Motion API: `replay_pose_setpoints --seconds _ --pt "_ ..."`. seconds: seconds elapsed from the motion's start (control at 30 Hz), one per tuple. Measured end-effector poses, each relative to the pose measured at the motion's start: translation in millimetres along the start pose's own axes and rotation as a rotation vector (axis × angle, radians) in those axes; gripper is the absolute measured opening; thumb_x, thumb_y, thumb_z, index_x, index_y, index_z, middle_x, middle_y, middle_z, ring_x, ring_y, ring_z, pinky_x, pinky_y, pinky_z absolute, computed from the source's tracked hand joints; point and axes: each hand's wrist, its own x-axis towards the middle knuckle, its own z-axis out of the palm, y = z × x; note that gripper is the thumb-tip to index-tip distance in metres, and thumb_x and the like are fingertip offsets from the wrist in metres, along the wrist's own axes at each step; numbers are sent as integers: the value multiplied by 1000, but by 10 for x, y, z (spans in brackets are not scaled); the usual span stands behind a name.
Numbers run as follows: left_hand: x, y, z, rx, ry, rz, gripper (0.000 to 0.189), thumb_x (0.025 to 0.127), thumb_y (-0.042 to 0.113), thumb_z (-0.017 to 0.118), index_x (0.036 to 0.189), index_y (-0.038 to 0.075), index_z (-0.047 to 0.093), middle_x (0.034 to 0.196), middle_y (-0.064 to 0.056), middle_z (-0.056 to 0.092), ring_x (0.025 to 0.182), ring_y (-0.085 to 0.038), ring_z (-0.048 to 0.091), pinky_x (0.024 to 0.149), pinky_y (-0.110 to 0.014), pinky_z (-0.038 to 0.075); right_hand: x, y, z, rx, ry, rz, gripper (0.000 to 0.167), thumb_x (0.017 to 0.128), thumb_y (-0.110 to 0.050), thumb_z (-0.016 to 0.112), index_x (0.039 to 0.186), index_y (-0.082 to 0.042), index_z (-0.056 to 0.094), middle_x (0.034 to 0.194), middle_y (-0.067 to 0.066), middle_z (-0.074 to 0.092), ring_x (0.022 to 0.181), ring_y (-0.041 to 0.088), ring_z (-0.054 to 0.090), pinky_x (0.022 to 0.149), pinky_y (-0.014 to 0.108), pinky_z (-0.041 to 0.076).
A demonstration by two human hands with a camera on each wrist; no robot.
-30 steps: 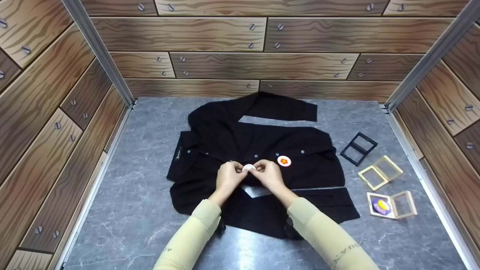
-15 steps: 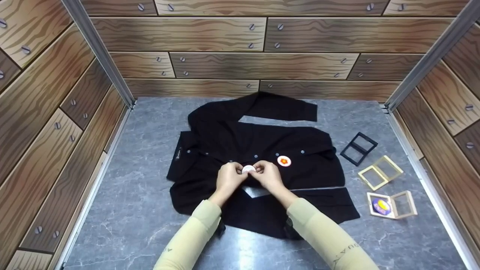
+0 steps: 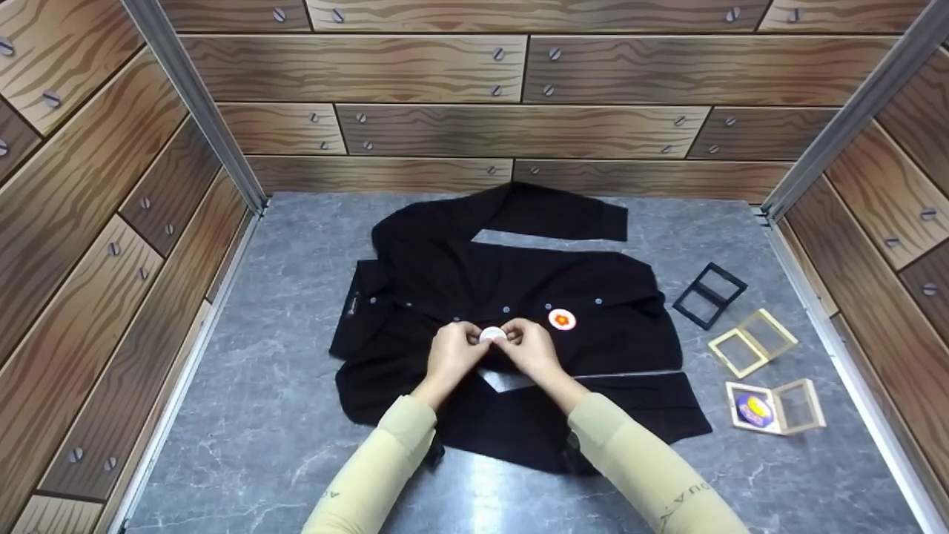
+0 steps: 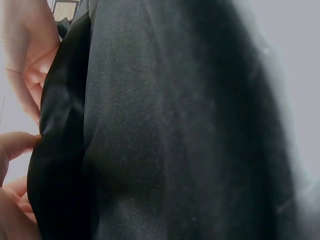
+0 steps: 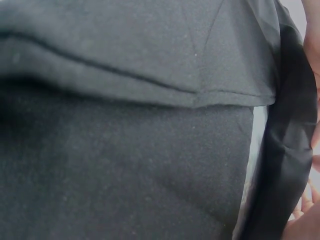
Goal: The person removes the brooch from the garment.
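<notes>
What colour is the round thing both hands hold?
The round thing looks white; the head view shows it best.

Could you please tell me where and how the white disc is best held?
Probably pinched at opposite edges, left hand from the left, right hand from the right, since the white disc is small beside the hands and its visible edge looks rounded.

Grey and veined like marble, the surface [image 3: 282, 319] gleams at its near side, and right across the middle sprawls a black shirt [image 3: 519, 267], one sleeve [image 3: 571, 211] stretched along the far side! Over on the right it's a staggered row of three cases, all opened out: black case [image 3: 710, 295] farthest back, yellow case [image 3: 755, 345] just beside it, wooden case [image 3: 776, 409] nearest.
</notes>
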Motion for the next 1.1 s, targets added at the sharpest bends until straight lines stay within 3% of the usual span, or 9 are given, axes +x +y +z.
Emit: replay_pose_setpoints --seconds 0.27,0.7,1.1 --pt "8 -1 -8 -5 -1 16 14 83 19 83 88 6 82 81 -5 80 75 -19 73 71 -35 60 2 1 -5 10 -7 21 12 85 -2 82 91 4 74 86 17 76 79 27 73 76 32 60" --pt "19 -6 -10 -32 -5 54 16 85 19 84 92 5 83 84 -5 82 78 -20 77 73 -34 62 18 23 -32 71 1 20 11 86 -2 81 91 5 74 84 17 75 74 13 65 70 18 51" --pt "39 28 1 -37 -16 73 16 89 16 80 96 2 82 86 -8 82 80 -23 78 76 -38 63 38 14 -66 79 15 9 10 86 0 80 92 5 74 86 18 75 75 12 63 70 16 49"
